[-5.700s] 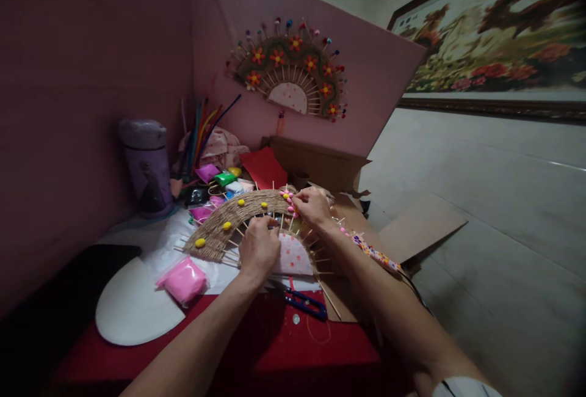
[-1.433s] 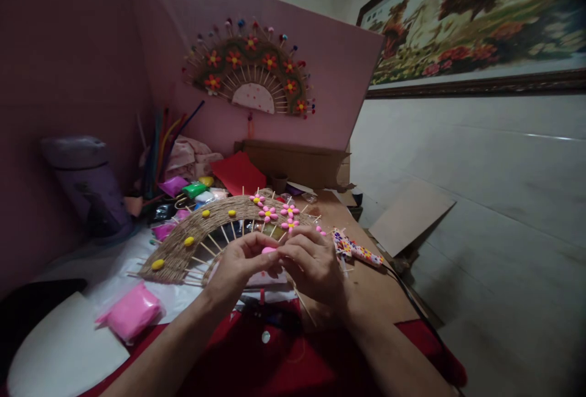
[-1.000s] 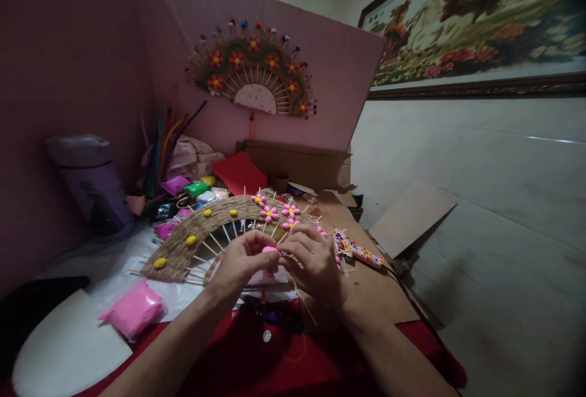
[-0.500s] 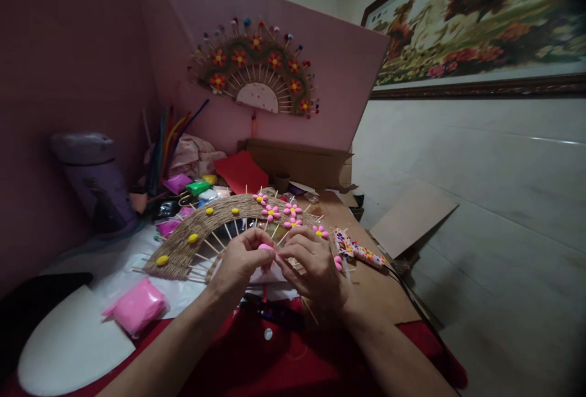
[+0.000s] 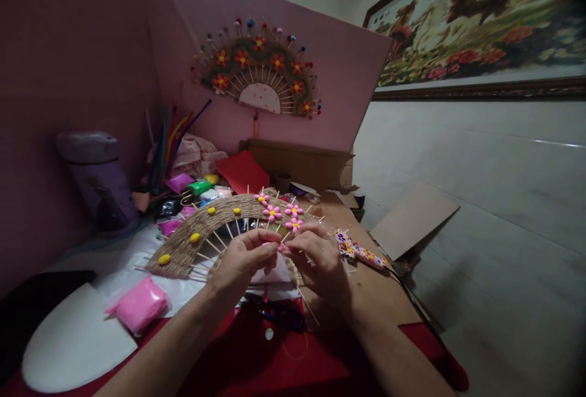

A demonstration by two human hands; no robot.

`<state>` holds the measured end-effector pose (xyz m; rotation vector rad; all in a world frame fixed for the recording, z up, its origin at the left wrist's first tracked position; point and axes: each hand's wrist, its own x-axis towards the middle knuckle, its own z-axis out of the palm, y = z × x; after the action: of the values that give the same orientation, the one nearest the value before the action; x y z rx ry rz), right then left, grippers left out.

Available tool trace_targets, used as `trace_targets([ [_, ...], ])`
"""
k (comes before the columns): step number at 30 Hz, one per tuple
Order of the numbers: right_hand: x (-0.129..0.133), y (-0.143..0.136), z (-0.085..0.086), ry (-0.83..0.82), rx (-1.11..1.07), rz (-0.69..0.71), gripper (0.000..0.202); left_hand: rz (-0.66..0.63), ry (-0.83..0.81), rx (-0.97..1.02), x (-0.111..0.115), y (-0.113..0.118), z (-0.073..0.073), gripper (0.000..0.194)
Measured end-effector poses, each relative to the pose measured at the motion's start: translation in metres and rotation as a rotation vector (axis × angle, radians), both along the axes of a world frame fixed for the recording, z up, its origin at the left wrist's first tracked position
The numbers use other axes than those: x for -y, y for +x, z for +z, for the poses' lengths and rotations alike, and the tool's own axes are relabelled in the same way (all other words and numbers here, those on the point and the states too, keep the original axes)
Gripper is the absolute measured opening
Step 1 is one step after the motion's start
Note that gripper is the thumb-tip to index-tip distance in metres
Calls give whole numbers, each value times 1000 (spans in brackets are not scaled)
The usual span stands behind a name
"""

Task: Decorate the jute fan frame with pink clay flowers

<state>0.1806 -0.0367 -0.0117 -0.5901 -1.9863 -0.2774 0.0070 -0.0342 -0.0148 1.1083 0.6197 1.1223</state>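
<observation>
My left hand (image 5: 245,259) pinches a small lump of pink clay (image 5: 282,247) between thumb and fingertips. The fingertips of my right hand (image 5: 320,258) close on the same lump from the other side. Both hands are raised over a twine-wrapped fan (image 5: 183,247) with wooden sticks. Yellow clay ovals sit on its left half, and pink flowers with yellow centres (image 5: 293,210) on its right half. My right hand hides part of the fan's right end.
A bag of pink clay (image 5: 138,304) and a white rounded board (image 5: 75,342) lie at left. A patterned glue gun (image 5: 361,251) rests on cardboard at right. Dark scissors (image 5: 281,314) lie in front. Behind, a finished fan (image 5: 259,98) hangs on a pink panel.
Both hands have shifted slightly right, and the fingertips have moved against the pink clay, which shows less now. The whole view has shifted a little.
</observation>
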Motion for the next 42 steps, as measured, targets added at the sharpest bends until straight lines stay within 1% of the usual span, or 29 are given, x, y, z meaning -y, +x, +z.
trace_targets([
  [2, 0, -1, 0, 7, 6, -9, 10, -24, 30, -59, 0, 1, -4, 22],
  [5, 0, 0, -1, 5, 6, -18, 11, -2, 47, -107, -1, 2, -6, 23],
  [10, 2, 4, -2, -6, -14, -34, 13, 76, -11, -34, -3, 1, -3, 22],
  [12, 2, 5, -2, -10, -18, -51, 13, 92, -36, -18, -3, 1, -2, 18],
  [14, 2, 5, -2, -11, -17, -59, 14, 92, -46, -33, -3, 1, -2, 18],
  [18, 0, 2, -2, 10, -22, -14, 12, 49, -17, -74, -1, 1, -2, 20],
  [20, 0, 1, -3, 15, -32, 6, 12, 10, 8, -113, 0, 2, -1, 27],
  [23, 1, 0, -2, 14, -48, 0, 11, -20, 45, -172, 2, 2, 0, 35],
  [25, 2, -1, -2, 9, -51, -15, 11, -22, 32, -170, 2, 2, 0, 34],
  [28, 2, -1, -1, -1, -38, -33, 16, -40, -39, -121, 0, 2, -2, 30],
  [32, 2, 0, -1, 8, -22, -12, 22, -44, -88, -61, 0, 1, -2, 29],
  [35, 3, 0, -1, 2, -47, 0, 20, -28, -112, -54, 0, 1, -1, 29],
  [40, 4, -2, -2, 0, -52, 32, 16, -136, -82, -78, -2, 1, -6, 31],
  [42, 4, -3, -2, -1, -58, 28, 12, -156, -70, -83, -2, 0, -8, 30],
])
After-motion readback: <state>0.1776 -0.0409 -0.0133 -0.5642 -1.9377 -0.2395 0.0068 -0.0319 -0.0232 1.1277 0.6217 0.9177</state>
